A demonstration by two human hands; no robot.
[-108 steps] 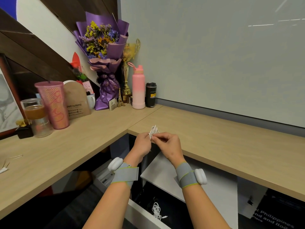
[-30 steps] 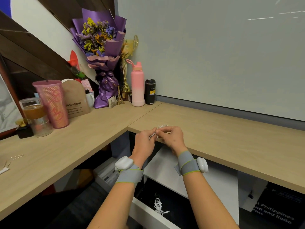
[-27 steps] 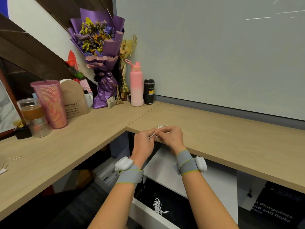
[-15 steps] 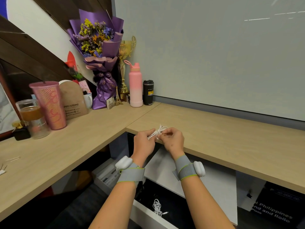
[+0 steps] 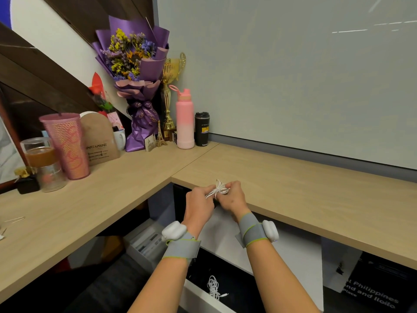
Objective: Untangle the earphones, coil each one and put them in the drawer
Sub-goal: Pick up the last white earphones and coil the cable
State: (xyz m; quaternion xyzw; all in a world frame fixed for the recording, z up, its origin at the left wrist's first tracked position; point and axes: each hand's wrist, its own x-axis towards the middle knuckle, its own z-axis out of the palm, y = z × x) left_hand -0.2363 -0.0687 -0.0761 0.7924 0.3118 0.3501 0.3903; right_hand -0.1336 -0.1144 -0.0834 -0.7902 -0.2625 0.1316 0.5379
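Thin white earphones (image 5: 218,189) are gathered into a small bundle, with cable wound round the middle and short loops sticking up at the far end. The bundle is held in the air over the near edge of the desk (image 5: 293,195), pinched between the left hand (image 5: 198,205) and the right hand (image 5: 232,197). Lower and nearer, an open drawer (image 5: 196,295) with a white front wall and dark inside holds a second white set (image 5: 214,286), loosely coiled, its plug end trailing to the right.

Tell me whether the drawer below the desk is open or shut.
Open. The drawer is pulled out from under the desk, its dark inside exposed, and one coiled white earphone lies in it.
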